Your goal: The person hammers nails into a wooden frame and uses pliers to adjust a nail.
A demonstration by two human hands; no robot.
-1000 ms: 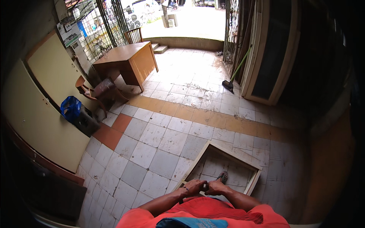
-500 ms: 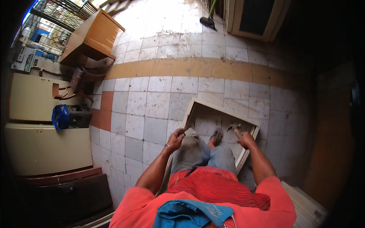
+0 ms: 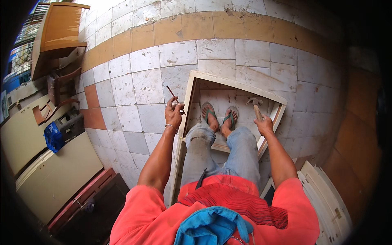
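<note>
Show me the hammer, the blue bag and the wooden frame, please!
Hammer [image 3: 257,110]: head view, on its handle.
Blue bag [image 3: 53,137]: head view, on its middle.
Wooden frame [image 3: 239,87]: head view, on its far bar.

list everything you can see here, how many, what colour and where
hammer: one, pale wooden handle, in the right hand
thin rod: one, dark reddish, in the left hand
frame: one, cream, on the floor around the feet
floor tiles: many, white, grey, ochre and orange-red
desk: one, brown, upper left
chair: one, brown, by the desk
bag: one, blue, left
large panels: at least two, cream, left
dark panel: one, blackish, lower left
pale panels: count unclear, off-white, lower right
cloth: one, blue, on the chest
shirt: one, red, bottom
jeans: one pair, faded blue, lower centre
sandals: two, green straps, on the feet
left hand: one, bare, centre-left
right hand: one, bare, right of centre
</note>
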